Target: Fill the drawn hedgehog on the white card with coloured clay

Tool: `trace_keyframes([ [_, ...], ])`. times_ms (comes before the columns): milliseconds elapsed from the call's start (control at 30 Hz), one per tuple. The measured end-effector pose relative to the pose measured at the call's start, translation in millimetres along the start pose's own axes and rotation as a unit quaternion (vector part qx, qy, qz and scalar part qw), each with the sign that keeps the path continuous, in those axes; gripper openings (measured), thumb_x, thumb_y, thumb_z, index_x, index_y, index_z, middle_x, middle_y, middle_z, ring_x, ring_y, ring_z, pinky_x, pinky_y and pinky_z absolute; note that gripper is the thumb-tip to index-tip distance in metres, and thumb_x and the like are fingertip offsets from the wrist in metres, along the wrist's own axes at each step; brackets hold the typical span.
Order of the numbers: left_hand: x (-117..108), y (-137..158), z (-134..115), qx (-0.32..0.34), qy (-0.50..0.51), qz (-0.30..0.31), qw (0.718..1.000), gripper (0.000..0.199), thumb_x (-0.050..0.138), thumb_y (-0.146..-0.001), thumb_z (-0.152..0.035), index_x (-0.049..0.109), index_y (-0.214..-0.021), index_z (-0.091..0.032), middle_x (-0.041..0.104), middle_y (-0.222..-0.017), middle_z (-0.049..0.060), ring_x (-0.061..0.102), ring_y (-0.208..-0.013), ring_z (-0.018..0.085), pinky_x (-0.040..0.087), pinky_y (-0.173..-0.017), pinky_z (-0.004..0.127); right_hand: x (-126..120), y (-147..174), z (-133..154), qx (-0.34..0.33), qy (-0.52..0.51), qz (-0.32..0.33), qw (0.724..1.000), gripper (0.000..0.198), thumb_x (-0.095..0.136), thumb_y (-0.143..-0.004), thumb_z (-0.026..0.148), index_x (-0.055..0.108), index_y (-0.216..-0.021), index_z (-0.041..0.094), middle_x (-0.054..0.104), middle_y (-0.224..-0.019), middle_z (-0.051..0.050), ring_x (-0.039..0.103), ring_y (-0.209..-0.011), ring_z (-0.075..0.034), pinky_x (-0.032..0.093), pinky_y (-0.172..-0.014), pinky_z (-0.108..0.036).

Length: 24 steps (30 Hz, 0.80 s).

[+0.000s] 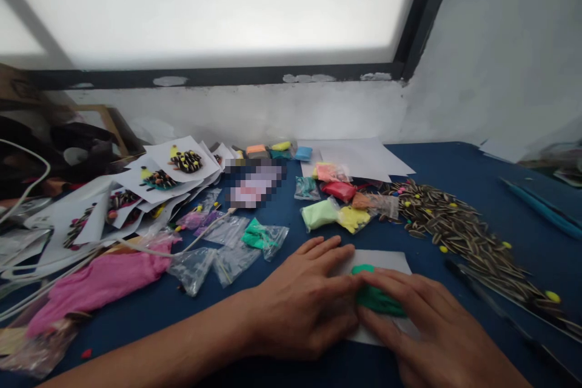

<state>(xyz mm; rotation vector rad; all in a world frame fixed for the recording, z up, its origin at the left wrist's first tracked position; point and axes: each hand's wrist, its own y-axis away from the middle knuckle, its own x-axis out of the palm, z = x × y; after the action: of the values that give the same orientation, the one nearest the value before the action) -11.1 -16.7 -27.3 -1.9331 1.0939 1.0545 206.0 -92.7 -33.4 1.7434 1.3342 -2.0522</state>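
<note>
A flattened piece of green modelling clay (378,301) lies on a small sheet of white paper (391,259) near the table's front. My right hand (427,309) curls over the clay from the right, its thumb and fingers around the piece and partly covering it. From the left, my left hand (311,294) rests on the paper's edge with fingers stretched out, holding nothing that I can see. Its fingertips lie beside the clay, and some of its fingers are hidden.
Sunflower seeds (454,224) are heaped at the right, beside a dark pen (513,321). Bagged coloured clay (321,215) lies ahead. Pink clay (104,279), a white cable (200,236) and papers with seed hedgehogs (185,160) spread across the left. A blurred-out item (254,185) lies mid-table.
</note>
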Motion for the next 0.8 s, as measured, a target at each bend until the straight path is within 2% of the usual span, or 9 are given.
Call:
trace_keyframes([
  [67,0.1,-0.2,-0.1,-0.002,-0.003,0.003,1.000,0.056,0.057,-0.088,-0.035,0.043,-0.141,-0.024,0.036,-0.152,0.013,0.029,-0.142,0.033,0.022,-0.117,0.050,-3.8,-3.1,-0.7,-0.003,0.008,0.006,1.000,0.042,0.047,-0.075,0.005,0.074,-0.103,0.022,0.071,-0.113,-0.011,0.063,-0.107,-0.022,0.053,-0.085,-0.034],
  [100,0.0,-0.3,-0.2,-0.002,-0.005,0.005,1.000,0.056,0.056,-0.088,-0.035,0.043,-0.141,-0.024,0.036,-0.152,0.013,0.029,-0.142,0.032,0.022,-0.117,0.050,-5.2,-4.0,-1.3,-0.002,0.012,-0.028,1.000,0.041,0.046,-0.074,0.005,0.075,-0.098,0.021,0.072,-0.109,-0.012,0.064,-0.104,-0.023,0.054,-0.083,-0.034],
  [167,-0.2,-0.6,-0.2,-0.003,-0.006,0.007,1.000,0.055,0.056,-0.088,-0.036,0.044,-0.140,-0.023,0.036,-0.152,0.013,0.029,-0.142,0.032,0.022,-0.117,0.049,-6.9,-4.5,-2.6,-0.014,0.014,0.015,1.000,0.041,0.048,-0.075,0.006,0.074,-0.102,0.021,0.071,-0.111,-0.013,0.065,-0.105,-0.024,0.055,-0.083,-0.034],
  [233,-0.5,-0.7,-0.1,-0.004,-0.006,0.008,1.000,0.055,0.056,-0.088,-0.036,0.044,-0.140,-0.023,0.036,-0.151,0.013,0.029,-0.142,0.032,0.021,-0.117,0.049,-7.6,-3.6,-3.3,-0.017,0.021,0.028,0.999,0.041,0.049,-0.075,0.007,0.074,-0.104,0.021,0.071,-0.113,-0.013,0.065,-0.106,-0.024,0.056,-0.083,-0.035],
  [567,-0.4,0.0,-0.5,-0.008,-0.003,0.011,1.000,0.057,0.057,-0.088,-0.037,0.042,-0.142,-0.025,0.035,-0.152,0.013,0.028,-0.143,0.032,0.022,-0.117,0.051,-8.1,2.9,-3.0,-0.012,0.024,0.048,0.998,0.044,0.050,-0.078,0.006,0.071,-0.112,0.023,0.067,-0.123,-0.012,0.060,-0.116,-0.023,0.052,-0.092,-0.036],
  [800,-1.6,-0.7,-2.0,-0.011,-0.003,0.014,1.000,0.056,0.057,-0.087,-0.035,0.044,-0.141,-0.023,0.036,-0.152,0.013,0.029,-0.142,0.032,0.022,-0.117,0.050,-10.1,-2.2,0.1,-0.001,0.033,0.037,0.999,0.040,0.048,-0.079,0.008,0.073,-0.107,0.021,0.071,-0.115,-0.013,0.065,-0.107,-0.023,0.055,-0.086,-0.034],
])
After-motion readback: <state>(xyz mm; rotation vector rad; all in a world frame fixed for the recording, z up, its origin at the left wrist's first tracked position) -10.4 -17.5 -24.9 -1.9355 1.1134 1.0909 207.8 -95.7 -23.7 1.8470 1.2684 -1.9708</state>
